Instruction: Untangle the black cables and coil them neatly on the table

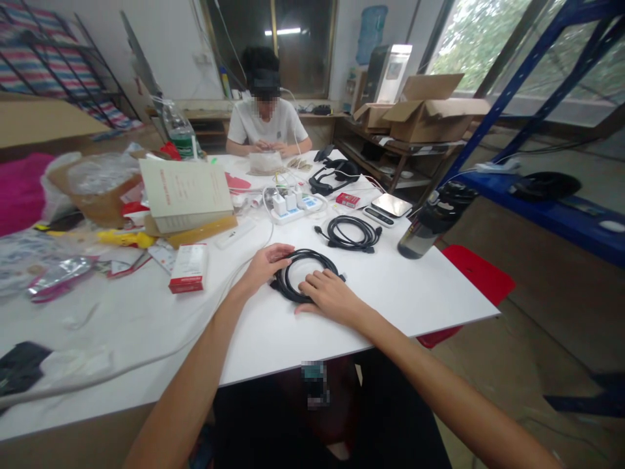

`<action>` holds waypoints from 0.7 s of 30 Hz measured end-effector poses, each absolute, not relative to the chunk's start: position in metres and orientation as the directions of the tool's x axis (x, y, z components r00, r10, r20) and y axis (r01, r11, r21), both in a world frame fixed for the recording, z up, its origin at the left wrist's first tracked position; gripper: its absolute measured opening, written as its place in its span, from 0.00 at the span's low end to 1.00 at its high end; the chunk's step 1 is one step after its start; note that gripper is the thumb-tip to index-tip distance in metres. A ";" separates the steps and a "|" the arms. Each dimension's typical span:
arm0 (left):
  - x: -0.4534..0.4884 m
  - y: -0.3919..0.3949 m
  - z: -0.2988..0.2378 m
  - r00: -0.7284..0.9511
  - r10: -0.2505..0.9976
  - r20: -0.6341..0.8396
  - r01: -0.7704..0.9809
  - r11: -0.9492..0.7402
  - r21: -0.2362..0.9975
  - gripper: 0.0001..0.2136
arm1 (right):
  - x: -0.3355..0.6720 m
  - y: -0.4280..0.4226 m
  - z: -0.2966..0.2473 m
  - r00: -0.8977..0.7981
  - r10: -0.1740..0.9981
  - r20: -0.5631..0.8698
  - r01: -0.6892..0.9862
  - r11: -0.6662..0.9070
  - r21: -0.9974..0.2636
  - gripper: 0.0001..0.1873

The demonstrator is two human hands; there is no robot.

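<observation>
A coiled black cable (pixel 312 260) lies on the white table (pixel 390 286) in front of me. My left hand (pixel 266 264) rests on the coil's left side, its fingers curled over the loop. My right hand (pixel 329 296) lies flat on the coil's near side, fingers stretched out and pressing it down. A second coiled black cable (pixel 352 233) sits a little further away to the right, untouched.
A white power strip (pixel 295 207) with chargers, a small scale (pixel 388 208), a dark bottle (pixel 430 225), a red and white box (pixel 188 268), papers and bags crowd the table. Another person (pixel 267 120) sits at the far side. A red stool (pixel 481 277) stands right.
</observation>
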State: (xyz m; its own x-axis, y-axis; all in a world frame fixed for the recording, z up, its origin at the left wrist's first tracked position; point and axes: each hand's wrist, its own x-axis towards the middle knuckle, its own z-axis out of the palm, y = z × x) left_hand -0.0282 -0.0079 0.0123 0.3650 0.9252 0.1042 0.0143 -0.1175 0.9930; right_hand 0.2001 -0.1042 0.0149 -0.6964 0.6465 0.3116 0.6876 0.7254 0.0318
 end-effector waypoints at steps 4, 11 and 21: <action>-0.029 -0.002 0.007 0.245 0.959 0.145 0.064 -0.165 0.984 0.20 | 0.254 -0.073 0.020 -0.442 0.718 0.537 0.755 0.621 -0.210 0.26; -0.033 0.016 0.000 -0.051 0.975 0.218 0.010 -0.218 0.976 0.18 | 0.344 0.003 0.015 -0.280 0.902 0.328 0.880 0.378 -0.287 0.26; -0.037 0.018 -0.003 -0.042 0.981 0.190 -0.039 -0.192 0.981 0.19 | 0.344 0.029 0.036 -0.099 0.937 0.335 0.869 0.245 -0.429 0.25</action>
State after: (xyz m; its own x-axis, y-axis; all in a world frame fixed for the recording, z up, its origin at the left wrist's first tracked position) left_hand -0.0369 0.0182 -0.0032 -0.0419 0.9809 0.1899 -0.0390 -0.1915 0.9807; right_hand 0.3440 0.0292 0.0359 -0.0990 0.9368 0.3354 0.8693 0.2455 -0.4290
